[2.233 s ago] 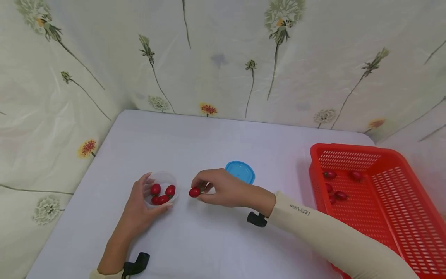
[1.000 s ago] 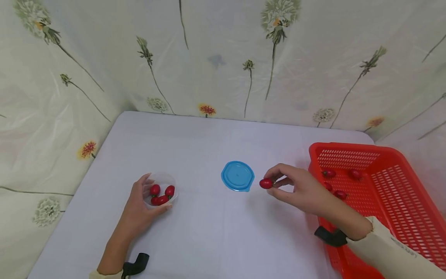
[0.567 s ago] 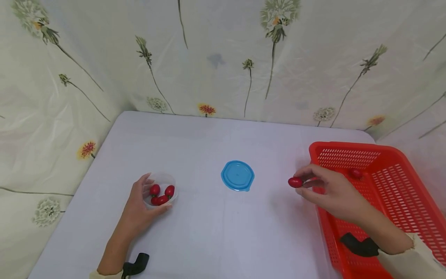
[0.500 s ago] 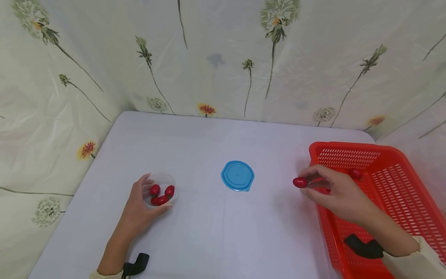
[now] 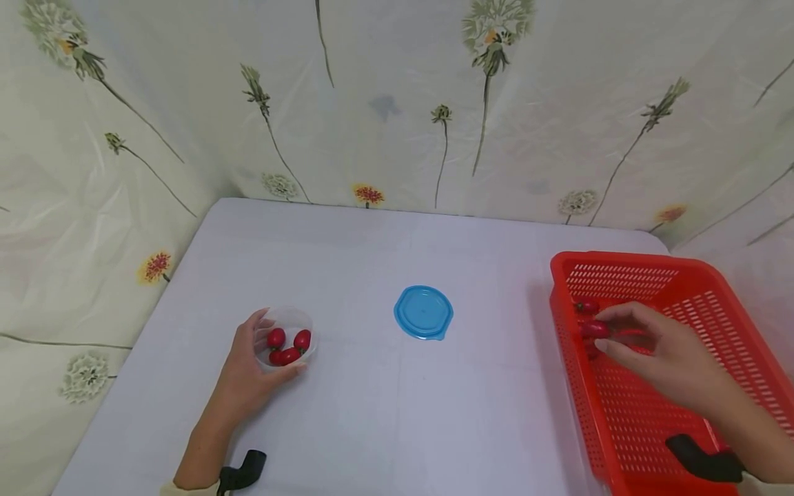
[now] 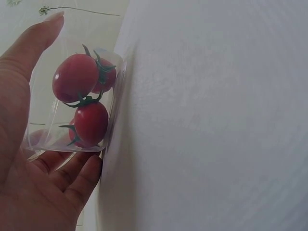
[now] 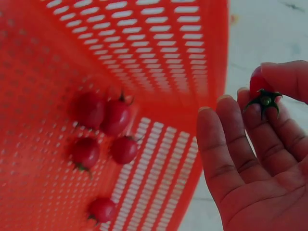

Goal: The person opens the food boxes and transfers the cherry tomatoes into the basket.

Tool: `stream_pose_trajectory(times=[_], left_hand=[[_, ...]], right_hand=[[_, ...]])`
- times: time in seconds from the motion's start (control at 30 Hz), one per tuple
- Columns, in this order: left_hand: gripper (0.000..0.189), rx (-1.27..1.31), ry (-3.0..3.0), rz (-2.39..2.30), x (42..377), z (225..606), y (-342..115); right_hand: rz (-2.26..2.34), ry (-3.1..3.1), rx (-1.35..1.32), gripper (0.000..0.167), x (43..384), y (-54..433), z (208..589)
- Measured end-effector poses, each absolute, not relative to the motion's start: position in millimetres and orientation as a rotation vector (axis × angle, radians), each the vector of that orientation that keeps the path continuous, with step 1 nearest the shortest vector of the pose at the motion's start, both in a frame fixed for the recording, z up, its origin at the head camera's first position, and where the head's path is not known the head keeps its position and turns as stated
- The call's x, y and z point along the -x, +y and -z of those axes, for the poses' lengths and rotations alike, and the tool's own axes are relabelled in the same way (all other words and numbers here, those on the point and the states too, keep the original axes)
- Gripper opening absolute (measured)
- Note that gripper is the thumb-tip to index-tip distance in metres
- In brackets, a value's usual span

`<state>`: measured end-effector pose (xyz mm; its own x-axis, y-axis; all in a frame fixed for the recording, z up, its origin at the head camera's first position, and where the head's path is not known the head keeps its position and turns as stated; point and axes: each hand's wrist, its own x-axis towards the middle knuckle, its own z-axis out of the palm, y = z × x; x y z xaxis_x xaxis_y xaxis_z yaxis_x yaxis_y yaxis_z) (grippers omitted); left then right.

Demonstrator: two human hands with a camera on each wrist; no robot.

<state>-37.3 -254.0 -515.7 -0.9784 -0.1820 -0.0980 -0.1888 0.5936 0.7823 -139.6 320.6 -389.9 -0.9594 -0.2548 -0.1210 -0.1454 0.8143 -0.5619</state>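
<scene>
In the head view my left hand (image 5: 242,379) grips a small clear plastic cup (image 5: 290,314) standing on the table, thumb on one side and fingers on the other. Several red cherry tomatoes (image 6: 76,78) with green stems lie inside the cup, seen close in the left wrist view. My right hand (image 5: 666,355) is over the red basket at the right. Between thumb and fingertips it pinches one cherry tomato (image 7: 259,83), green calyx toward the palm. Below the hand, more cherry tomatoes (image 7: 116,117) lie on the basket's floor, partly hidden by the hand in the head view.
The red perforated basket (image 5: 573,386) takes up the table's right side, with raised walls. A round blue lid (image 5: 424,313) lies flat mid-table. White cloth covers the table (image 5: 347,255), and flowered sheeting (image 5: 397,138) hangs behind and at the sides.
My right hand has carried the cherry tomato rightward, from near the cup, past the blue lid, to over the basket. The left hand and cup have stayed put.
</scene>
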Motion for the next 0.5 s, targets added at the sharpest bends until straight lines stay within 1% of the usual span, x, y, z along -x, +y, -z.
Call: stream_pose_trajectory(times=[0.27,0.5], left_hand=[[0.117,0.323,2.797,-1.379,37,515,-254],[0.117,0.324,2.799,-1.371,37,515,-255]], right_hand=[[0.688,2.810,0.230,0.056,149,348,407],[0.582,2.668,0.291,0.045,159,370,420]])
